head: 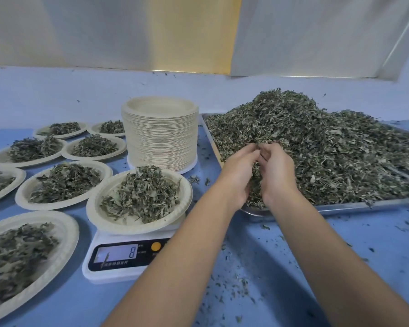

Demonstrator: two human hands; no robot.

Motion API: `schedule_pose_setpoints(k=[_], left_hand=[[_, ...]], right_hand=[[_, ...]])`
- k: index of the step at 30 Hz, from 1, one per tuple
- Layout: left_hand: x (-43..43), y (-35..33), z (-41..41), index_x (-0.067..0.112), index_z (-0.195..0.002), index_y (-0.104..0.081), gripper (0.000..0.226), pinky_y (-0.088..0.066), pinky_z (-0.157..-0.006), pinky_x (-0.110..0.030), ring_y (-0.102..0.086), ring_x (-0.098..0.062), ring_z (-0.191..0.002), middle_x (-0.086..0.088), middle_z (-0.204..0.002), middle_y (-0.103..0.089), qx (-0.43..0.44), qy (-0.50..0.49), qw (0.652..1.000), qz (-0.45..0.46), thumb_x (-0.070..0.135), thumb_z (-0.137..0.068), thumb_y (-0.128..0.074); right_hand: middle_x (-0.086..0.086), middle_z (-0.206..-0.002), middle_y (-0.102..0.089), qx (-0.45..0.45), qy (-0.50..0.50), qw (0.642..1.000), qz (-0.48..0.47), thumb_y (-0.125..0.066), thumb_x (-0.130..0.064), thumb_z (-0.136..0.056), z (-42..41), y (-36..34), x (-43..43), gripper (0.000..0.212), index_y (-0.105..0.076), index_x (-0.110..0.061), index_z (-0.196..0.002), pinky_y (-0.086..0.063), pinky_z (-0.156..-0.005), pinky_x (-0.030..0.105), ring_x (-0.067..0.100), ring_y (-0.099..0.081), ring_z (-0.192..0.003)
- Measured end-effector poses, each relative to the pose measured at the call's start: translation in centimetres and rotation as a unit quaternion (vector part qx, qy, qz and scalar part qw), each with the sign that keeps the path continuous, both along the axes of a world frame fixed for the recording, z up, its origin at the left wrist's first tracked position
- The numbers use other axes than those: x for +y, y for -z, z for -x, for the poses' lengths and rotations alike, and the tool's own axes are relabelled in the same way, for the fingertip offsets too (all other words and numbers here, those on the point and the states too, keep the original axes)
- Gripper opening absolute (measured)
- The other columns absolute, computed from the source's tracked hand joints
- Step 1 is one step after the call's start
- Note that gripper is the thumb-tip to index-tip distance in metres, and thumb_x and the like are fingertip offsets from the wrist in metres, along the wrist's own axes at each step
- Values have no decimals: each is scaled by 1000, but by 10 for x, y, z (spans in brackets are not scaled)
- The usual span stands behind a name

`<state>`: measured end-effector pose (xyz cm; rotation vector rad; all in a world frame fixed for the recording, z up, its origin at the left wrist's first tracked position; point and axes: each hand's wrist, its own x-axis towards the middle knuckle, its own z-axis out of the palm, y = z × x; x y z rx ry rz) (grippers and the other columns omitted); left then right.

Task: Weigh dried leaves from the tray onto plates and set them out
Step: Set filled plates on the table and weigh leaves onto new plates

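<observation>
Crowding blue tabletop (pixel 375 232), leaf-heaped plates (pixel 57 206)

Steel tray (pixel 340 207) heaped with dried leaves (pixel 328 149) toward tabletop's right edge, leaf-filled plate (pixel 132 228) on scale (pixel 118 276), more filled plates (pixel 24 193) along left edge

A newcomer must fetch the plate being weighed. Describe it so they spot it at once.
Find the tall stack of empty plates left of the metal tray. In front of it sits a leaf-filled plate. Unlike its neighbours, it rests on the white scale.
</observation>
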<state>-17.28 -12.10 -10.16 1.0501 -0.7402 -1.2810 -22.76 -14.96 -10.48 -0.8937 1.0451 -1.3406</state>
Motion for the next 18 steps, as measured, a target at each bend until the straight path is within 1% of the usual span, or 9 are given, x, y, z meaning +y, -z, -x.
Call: schedule_pose_setpoints(k=[2, 5, 7, 10, 13, 15, 16, 17, 18], left_hand=[[-1, 6, -2, 18, -136, -49, 54, -29, -111, -29, -39, -13, -134, -2, -143, -47, -51, 5, 998, 23, -11, -93, -33], [0, 10, -4, 17, -132, -54, 62, -40, -108, -34, -45, -13, -130, -4, -139, -51, -93, -13, 995, 32, -20, -88, -32], [3, 9, -4, 17, -128, -58, 47, -48, -96, -24, -55, -10, -118, -2, -129, -59, -108, -29, 993, 42, -10, -92, -45], [7, 6, -2, 17, -120, -65, 27, -43, -58, 1, -60, 16, -74, 13, -101, -65, -141, -44, 987, 59, 16, -95, -55], [6, 3, 0, 22, -100, -69, 27, -33, -40, 2, -52, 22, -50, 25, -76, -62, -164, -36, 984, 58, 39, -96, -49], [5, 3, 0, 26, -87, -66, 29, -33, -38, 1, -52, 18, -49, 26, -61, -61, -164, -36, 985, 45, 44, -97, -45], [4, 2, 1, 26, -88, -66, 26, -36, -42, 1, -56, 15, -56, 26, -62, -62, -162, -40, 985, 33, 40, -97, -46], [5, 2, 2, 23, -99, -67, 21, -40, -52, 2, -60, 10, -71, 23, -76, -66, -156, -46, 986, 25, 29, -99, -47], [6, 3, 2, 20, -118, -63, 27, -44, -71, 0, -62, 3, -93, 16, -101, -68, -137, -42, 989, 31, 12, -99, -45]], right_hand=[[-6, -83, -63, -28, 10, 1000, 3, -45, -13, -95, -2, 1, 0, 21, -61, -18, -84, -47, -66, 21, 7, -61, -77], [-3, -82, -65, -51, 29, 998, 4, -45, -7, -96, -2, 2, 0, 24, -64, -19, -85, -53, -60, 20, 7, -65, -74], [0, -89, -66, -27, 36, 999, 9, -43, -6, -95, -2, 2, 0, 26, -67, -16, -98, -51, -64, 23, 9, -64, -78], [3, -90, -66, 8, 62, 998, 19, -46, -7, -94, -4, 4, 1, 27, -70, -10, -105, -47, -64, 23, 13, -60, -77], [3, -93, -69, 6, 59, 998, 8, -47, -12, -95, -5, 6, 2, 23, -70, -12, -94, -50, -78, 34, 18, -63, -90], [5, -102, -70, -9, 46, 999, -6, -45, -14, -96, -6, 7, 3, 25, -69, -15, -90, -50, -88, 37, 19, -64, -98], [6, -100, -70, -15, 42, 999, -10, -44, -13, -96, -7, 6, 4, 26, -68, -16, -88, -51, -85, 36, 18, -65, -95], [6, -95, -71, -25, 38, 999, -12, -44, -12, -95, -7, 6, 4, 26, -68, -16, -85, -51, -79, 34, 17, -65, -88], [5, -91, -71, -40, 31, 999, -14, -44, -10, -95, -7, 5, 6, 27, -68, -15, -85, -53, -75, 33, 15, -67, -83]])
